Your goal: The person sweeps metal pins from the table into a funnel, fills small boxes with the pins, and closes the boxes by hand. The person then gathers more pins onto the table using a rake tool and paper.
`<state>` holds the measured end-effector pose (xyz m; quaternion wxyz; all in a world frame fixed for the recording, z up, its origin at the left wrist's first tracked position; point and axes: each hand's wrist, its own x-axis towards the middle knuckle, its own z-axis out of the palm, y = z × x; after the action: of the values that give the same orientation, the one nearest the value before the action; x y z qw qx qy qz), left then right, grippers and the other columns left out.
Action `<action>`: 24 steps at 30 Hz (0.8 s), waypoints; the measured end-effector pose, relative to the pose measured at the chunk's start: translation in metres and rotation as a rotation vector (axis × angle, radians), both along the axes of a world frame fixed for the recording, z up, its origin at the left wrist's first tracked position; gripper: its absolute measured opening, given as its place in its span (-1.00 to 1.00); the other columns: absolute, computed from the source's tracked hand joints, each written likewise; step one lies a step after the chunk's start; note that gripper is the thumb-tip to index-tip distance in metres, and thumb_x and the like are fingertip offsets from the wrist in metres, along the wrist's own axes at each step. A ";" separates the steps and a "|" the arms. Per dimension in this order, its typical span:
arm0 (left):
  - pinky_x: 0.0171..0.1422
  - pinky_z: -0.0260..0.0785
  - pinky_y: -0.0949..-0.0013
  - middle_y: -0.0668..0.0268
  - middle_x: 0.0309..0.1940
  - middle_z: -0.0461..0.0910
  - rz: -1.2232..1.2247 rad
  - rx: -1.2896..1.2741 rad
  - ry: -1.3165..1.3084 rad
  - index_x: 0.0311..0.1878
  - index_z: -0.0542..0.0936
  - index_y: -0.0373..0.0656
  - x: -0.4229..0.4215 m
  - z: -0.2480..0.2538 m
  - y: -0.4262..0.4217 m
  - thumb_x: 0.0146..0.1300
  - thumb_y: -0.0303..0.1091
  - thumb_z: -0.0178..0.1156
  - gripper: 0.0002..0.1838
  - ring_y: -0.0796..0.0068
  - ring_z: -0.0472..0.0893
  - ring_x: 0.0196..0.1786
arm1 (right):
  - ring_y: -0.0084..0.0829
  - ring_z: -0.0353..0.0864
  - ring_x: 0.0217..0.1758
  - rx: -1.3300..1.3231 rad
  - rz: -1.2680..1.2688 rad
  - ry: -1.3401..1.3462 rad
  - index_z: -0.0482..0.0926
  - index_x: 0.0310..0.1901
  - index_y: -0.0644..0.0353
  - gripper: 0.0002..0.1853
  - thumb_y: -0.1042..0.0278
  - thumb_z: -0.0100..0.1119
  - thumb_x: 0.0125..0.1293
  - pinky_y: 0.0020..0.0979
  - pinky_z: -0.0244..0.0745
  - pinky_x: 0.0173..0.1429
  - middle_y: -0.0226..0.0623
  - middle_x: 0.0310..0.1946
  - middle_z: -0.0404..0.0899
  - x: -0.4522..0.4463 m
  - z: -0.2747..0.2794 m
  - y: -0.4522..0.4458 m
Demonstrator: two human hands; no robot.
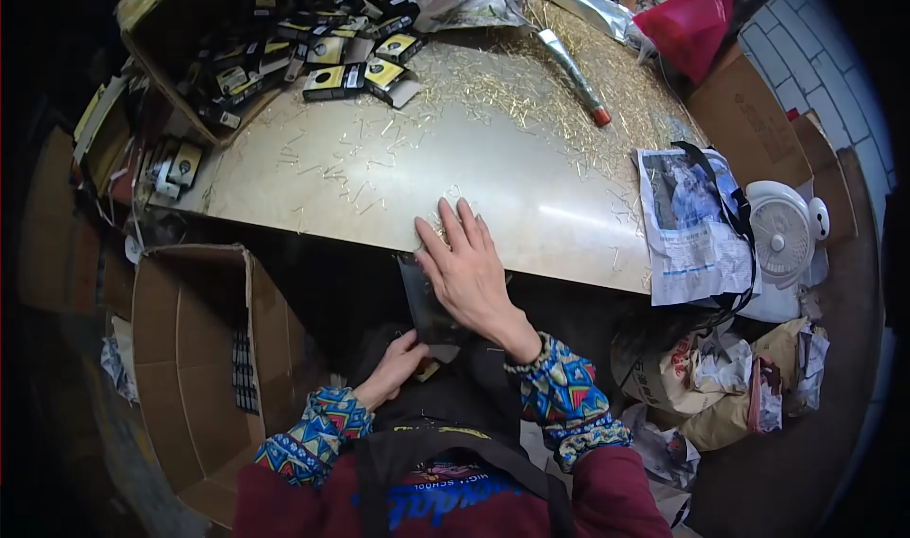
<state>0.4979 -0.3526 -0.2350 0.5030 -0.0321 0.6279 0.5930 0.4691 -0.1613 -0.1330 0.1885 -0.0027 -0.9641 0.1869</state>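
My right hand (466, 277) lies over the front edge of the pale table (313, 197), fingers stretched out and spread on its surface among small golden wire pieces (355, 182). Below the edge, my left hand (396, 365) pinches the lower end of a dark, translucent plastic bag (422, 301). The bag's upper end reaches the table edge, beside and partly under my right hand. More golden pieces (521, 97) are heaped toward the back of the table.
Small black and yellow boxes (334, 81) pile up at the back left. An open cardboard box (204, 348) stands at lower left. A red-tipped tube (573, 75) lies at the back. Newspaper (678, 254), a white fan (782, 235) and stuffed bags (682, 377) are at right.
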 end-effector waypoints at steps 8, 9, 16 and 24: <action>-0.25 0.38 0.56 0.39 -0.20 0.59 0.321 0.194 -0.205 0.11 0.54 -0.19 0.017 -0.003 0.007 0.26 -0.49 0.07 -0.66 0.66 0.52 -0.28 | 0.07 0.40 0.42 -0.197 0.121 -0.155 0.48 0.35 0.12 -0.52 0.42 0.18 0.41 -0.08 0.31 0.46 0.08 0.35 0.42 0.064 0.043 -0.010; -0.23 0.38 0.56 0.39 -0.18 0.60 0.330 0.201 -0.212 0.12 0.54 -0.19 0.018 0.000 0.007 0.26 -0.48 0.07 -0.66 0.66 0.52 -0.27 | 0.05 0.49 0.31 -0.373 0.108 -0.145 0.58 0.21 0.16 -0.60 0.50 0.16 0.33 -0.08 0.38 0.37 0.04 0.25 0.52 0.068 0.051 -0.008; 0.07 0.50 0.18 0.07 -0.08 0.61 0.026 0.029 0.438 0.24 0.32 -0.32 0.030 0.000 0.007 0.08 -0.38 0.38 -0.33 0.15 0.65 -0.04 | -0.13 0.55 0.01 -0.288 0.089 -0.139 0.67 -0.01 0.20 -0.61 0.68 0.12 0.11 -0.19 0.46 0.05 -0.19 -0.07 0.61 0.075 -0.003 0.002; 0.11 0.45 -0.05 -0.14 -0.04 0.55 -0.162 -0.200 0.810 0.18 0.31 -0.31 0.030 0.004 0.002 0.03 -0.27 0.49 -0.27 -0.18 0.57 0.07 | -0.16 0.52 0.06 -0.087 0.297 -0.270 0.53 0.13 0.37 -0.51 0.54 0.18 0.09 -0.26 0.43 0.05 -0.12 0.09 0.51 0.097 -0.029 -0.026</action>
<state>0.5283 -0.3505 -0.2305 0.2550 0.2047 0.8297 0.4524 0.5658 -0.1868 -0.1618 0.0275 0.1063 -0.9615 0.2521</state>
